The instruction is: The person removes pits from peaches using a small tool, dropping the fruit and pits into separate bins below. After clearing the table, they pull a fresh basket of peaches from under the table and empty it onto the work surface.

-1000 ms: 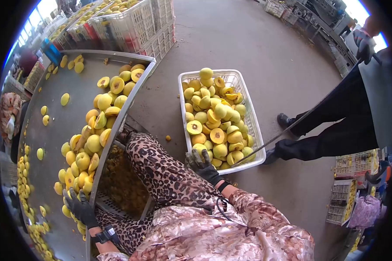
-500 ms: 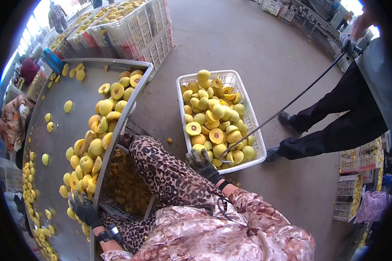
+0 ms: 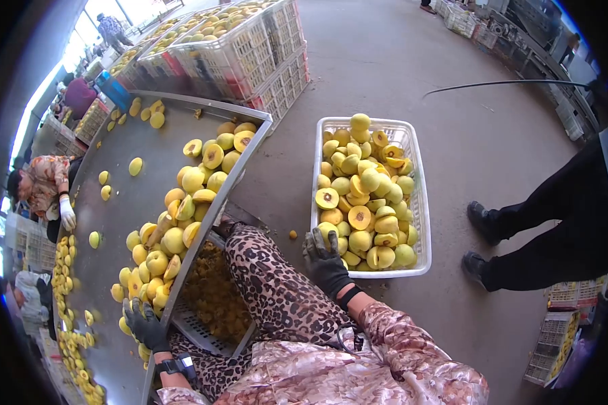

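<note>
Seemingly steadying plastic crate [image 3: 393, 273] with right hand [image 3: 327, 266], halved peaches [image 3: 173, 239] with left hand [image 3: 146, 329], fingers apart. Calls for light pressure.

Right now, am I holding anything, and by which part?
It can't be told: the right hand is at the near left corner of the white basket, the left hand by fruit on the table.

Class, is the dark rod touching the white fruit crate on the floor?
Apart. The head view shows grey floor between the tip of the dark rod and the rim of the white fruit crate.
</note>
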`<state>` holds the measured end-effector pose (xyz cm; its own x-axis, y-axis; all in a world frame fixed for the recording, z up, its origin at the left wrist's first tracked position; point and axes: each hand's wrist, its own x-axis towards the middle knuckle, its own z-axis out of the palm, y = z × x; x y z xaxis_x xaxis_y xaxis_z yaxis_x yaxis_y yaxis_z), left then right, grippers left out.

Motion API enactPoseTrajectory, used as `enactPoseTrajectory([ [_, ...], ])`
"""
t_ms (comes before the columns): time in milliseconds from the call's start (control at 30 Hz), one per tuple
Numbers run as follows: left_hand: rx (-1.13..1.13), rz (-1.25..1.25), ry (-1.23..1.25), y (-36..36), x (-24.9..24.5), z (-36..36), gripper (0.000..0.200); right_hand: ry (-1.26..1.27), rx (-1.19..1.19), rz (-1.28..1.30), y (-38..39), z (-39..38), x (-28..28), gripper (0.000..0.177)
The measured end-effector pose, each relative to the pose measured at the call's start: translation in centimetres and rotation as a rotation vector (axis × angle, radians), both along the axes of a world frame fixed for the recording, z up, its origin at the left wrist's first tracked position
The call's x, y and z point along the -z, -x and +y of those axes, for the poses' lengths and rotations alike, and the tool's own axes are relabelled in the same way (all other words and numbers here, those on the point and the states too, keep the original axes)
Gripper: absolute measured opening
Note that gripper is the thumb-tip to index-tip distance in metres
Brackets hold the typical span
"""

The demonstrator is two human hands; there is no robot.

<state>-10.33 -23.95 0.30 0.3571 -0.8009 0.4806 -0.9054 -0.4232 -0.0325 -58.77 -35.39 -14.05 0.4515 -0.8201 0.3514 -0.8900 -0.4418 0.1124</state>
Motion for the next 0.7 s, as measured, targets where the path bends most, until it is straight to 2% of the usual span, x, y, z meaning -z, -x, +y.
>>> enactPoseTrajectory([
  [100, -0.039, 0.007, 0.014, 0.8, -0.4, -0.3, 0.037, -0.052, 0.012, -0.148, -0.7, -2.7, 0.4, 0.044],
  [267, -0.009, -0.037, 0.11, -0.3, 0.9, 0.0, 0.038, -0.046, 0.037, -0.203, -1.4, -7.7, 1.8, 0.051],
  [433, -0.038, -0.088, 0.128, -0.1, 0.9, 0.3, 0.038, 0.05, -0.078, -0.297, 3.2, -7.0, -2.2, 0.065],
  [467, -0.042, -0.098, 0.132, -0.1, 0.9, 0.0, 0.038, 0.107, -0.093, -0.326, 5.1, -6.4, -2.5, 0.059],
  [533, -0.043, -0.076, 0.127, 0.6, 0.8, 0.0, 0.038, -0.173, -0.007, -0.346, 8.6, -3.9, -3.8, 0.043],
  [567, -0.051, -0.07, 0.124, 1.1, 0.5, -0.2, 0.038, -0.203, 0.01, -0.341, 10.2, -3.0, -2.8, 0.041],
  [633, -0.054, -0.061, 0.137, 1.4, 0.1, -0.2, 0.037, -0.372, 0.043, -0.169, 12.1, -0.9, -1.8, 0.036],
  [700, -0.047, -0.026, 0.149, 1.7, -0.2, -0.3, 0.039, -0.315, 0.014, -0.098, 13.0, -0.6, 0.7, 0.032],
])
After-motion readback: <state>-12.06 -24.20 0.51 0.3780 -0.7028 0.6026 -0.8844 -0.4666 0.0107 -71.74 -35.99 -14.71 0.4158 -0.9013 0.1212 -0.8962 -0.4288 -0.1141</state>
